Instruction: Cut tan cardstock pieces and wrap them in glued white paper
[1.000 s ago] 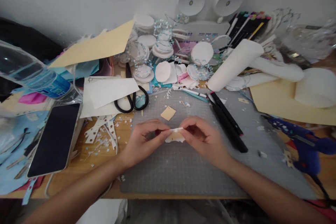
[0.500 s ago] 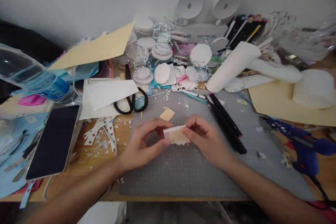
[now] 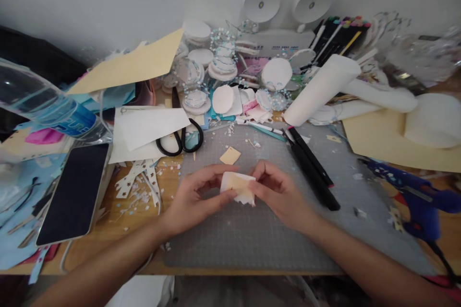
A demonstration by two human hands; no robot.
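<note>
Small cream-and-white paper piece [image 3: 238, 182], lower edge ragged: pinched by left hand [image 3: 196, 196] and right hand [image 3: 276, 193] over grey gridded cutting mat [image 3: 252, 244], back from front edge of wooden desk [image 3: 122, 223]. Cream paper square [image 3: 230, 155]: on mat, beyond.

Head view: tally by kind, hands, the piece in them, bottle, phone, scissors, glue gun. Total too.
Hands: 2 (left hand, right hand)
White-and-yellow piece in the hands: 1
Bottle: 1
Phone: 1
Scissors: 1
Glue gun: 1
Total: 7
</note>
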